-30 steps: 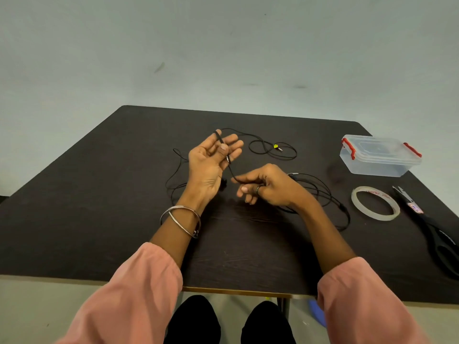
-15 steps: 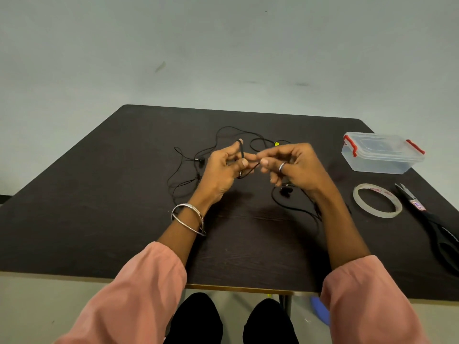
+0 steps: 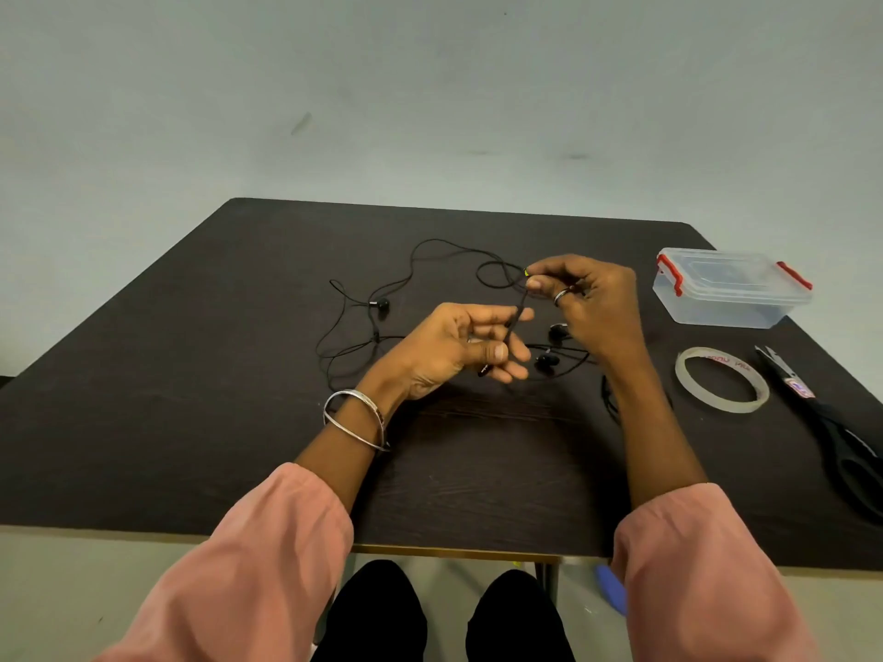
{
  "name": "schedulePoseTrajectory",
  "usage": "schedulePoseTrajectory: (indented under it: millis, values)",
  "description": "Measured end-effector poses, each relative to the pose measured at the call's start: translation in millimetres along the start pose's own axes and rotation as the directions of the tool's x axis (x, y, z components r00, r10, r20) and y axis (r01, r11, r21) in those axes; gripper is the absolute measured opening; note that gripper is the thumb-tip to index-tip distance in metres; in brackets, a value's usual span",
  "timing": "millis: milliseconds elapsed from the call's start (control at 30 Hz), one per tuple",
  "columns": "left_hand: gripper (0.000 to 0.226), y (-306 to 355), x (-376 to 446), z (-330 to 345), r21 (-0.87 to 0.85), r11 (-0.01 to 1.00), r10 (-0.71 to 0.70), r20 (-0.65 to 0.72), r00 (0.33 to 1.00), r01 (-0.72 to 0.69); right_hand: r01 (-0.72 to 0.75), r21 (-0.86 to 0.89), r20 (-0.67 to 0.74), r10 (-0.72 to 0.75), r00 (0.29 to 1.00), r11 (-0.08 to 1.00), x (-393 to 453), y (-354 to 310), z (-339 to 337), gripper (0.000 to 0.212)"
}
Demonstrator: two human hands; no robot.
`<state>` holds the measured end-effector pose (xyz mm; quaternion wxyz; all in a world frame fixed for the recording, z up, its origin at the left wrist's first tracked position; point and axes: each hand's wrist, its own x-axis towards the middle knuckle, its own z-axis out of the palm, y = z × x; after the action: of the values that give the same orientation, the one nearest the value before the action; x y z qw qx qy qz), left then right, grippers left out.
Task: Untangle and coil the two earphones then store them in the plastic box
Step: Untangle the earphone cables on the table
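Since half a second ago the right hand [image 3: 590,303] has gone farther from the body and to the right, and the hands, which were touching, are now apart. Nearest, two pink sleeves [image 3: 267,556] come over the edge of the dark table [image 3: 143,398], and the left wrist has thin metal bangles [image 3: 356,420]. The left hand [image 3: 458,351] is half curled, palm up, and holds a stiff black piece of the earphone cable [image 3: 513,320] between thumb and fingers. This cable goes up to the right hand, which pinches it near a small yellow mark with thumb and forefinger. Two earbuds [image 3: 549,358] lie on the table between and under the hands, and loose black cable [image 3: 363,327] spreads to the left with another earbud. To the right lie a tape roll [image 3: 721,379] and black scissors [image 3: 831,422]. Farther back on the right stands the plastic box [image 3: 731,291], lid on, well apart from both hands.
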<state>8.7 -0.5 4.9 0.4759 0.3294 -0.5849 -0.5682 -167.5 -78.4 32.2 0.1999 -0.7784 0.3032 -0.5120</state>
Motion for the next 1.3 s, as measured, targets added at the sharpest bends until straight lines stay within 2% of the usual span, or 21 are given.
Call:
schedulePoseTrajectory:
  millis: [133,233,333,467,533,633,700,800,867,933,1033,1100,1300]
  values:
    - [0.048,5,-1,0,-0.196,0.976,0.079,-0.061,0.995,-0.089,-0.01,-0.044,0.029,0.012,1.0,0.999,-1,2,6,0.012]
    - [0.048,10,0,-3,-0.313,0.931,0.126,-0.201,0.972,-0.185,-0.029,-0.103,0.191,0.049,0.98,0.994,-4,1,15,0.013]
    - [0.041,12,3,-10,-0.363,0.879,0.156,-0.391,0.907,-0.308,0.09,-0.201,0.396,-0.003,0.918,0.975,-9,-6,28,0.014]
    - [0.038,14,4,-21,-0.408,0.8,0.146,-0.578,0.803,-0.439,0.249,-0.328,0.608,0.002,0.794,0.911,-14,-10,47,0.023]
    - [0.038,14,5,-23,-0.405,0.784,0.133,-0.631,0.765,-0.471,0.288,-0.369,0.667,0.035,0.744,0.884,-17,-13,53,0.029]
    - [0.039,12,7,-25,-0.374,0.8,0.122,-0.663,0.739,-0.468,0.298,-0.35,0.687,0.028,0.726,0.888,-18,-18,55,0.029]
    - [0.04,9,7,-24,-0.317,0.838,0.131,-0.674,0.727,-0.445,0.299,-0.327,0.685,0.007,0.728,0.896,-18,-20,53,0.025]
    - [0.045,3,8,-23,-0.143,0.922,0.177,-0.67,0.721,-0.359,0.301,-0.294,0.681,-0.023,0.732,0.907,-17,-21,48,0.019]
    - [0.048,0,8,-23,-0.031,0.955,0.207,-0.646,0.734,-0.296,0.274,-0.264,0.642,-0.043,0.766,0.925,-16,-21,44,0.017]
    - [0.047,-2,8,-22,0.052,0.97,0.22,-0.615,0.757,-0.24,0.168,-0.178,0.533,-0.049,0.845,0.97,-14,-24,39,0.019]
    - [0.045,-3,9,-19,0.154,0.977,0.206,-0.549,0.81,-0.145,-0.11,0.11,0.336,0.067,0.939,0.988,-11,-27,27,0.021]
    - [0.047,-7,9,-16,0.125,0.987,0.153,-0.481,0.863,-0.105,-0.194,0.225,0.232,0.141,0.962,0.955,-8,-27,20,0.018]
    - [0.045,-5,5,-5,0.064,0.998,0.042,-0.253,0.967,-0.027,-0.259,0.391,0.043,0.264,0.964,0.883,-4,-25,12,0.015]
